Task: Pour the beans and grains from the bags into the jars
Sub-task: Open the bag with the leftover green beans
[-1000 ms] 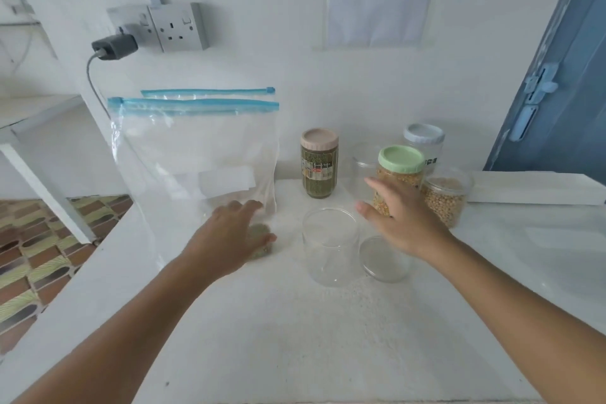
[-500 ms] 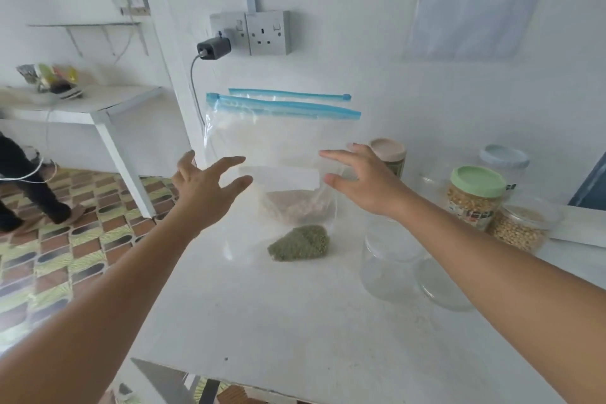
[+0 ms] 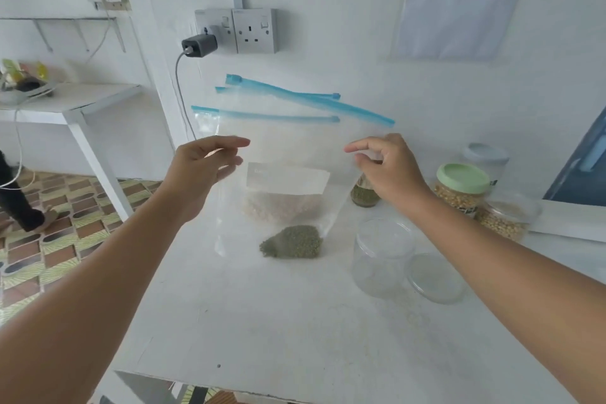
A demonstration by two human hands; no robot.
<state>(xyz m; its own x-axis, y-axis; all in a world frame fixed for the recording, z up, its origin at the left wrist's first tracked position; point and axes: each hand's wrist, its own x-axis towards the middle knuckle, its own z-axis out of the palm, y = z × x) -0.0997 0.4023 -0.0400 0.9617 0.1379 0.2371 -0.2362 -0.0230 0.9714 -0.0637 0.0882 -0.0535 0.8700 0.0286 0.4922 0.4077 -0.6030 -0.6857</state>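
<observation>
Front zip bag (image 3: pixel 272 147) pinched at both side edges, standing on the white table (image 3: pixel 262 321).

Left hand (image 3: pixel 200 174) gripping its left edge, right hand (image 3: pixel 387 167) pinching the right edge between thumb and forefinger. Green beans (image 3: pixel 292 242) heaped at bag's bottom. Open empty jar (image 3: pixel 382 256) beside its lid (image 3: pixel 434 277), right of bag.

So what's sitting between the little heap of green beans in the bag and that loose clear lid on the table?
In the head view, an empty clear jar stands on the table between the green beans and the lid.
</observation>
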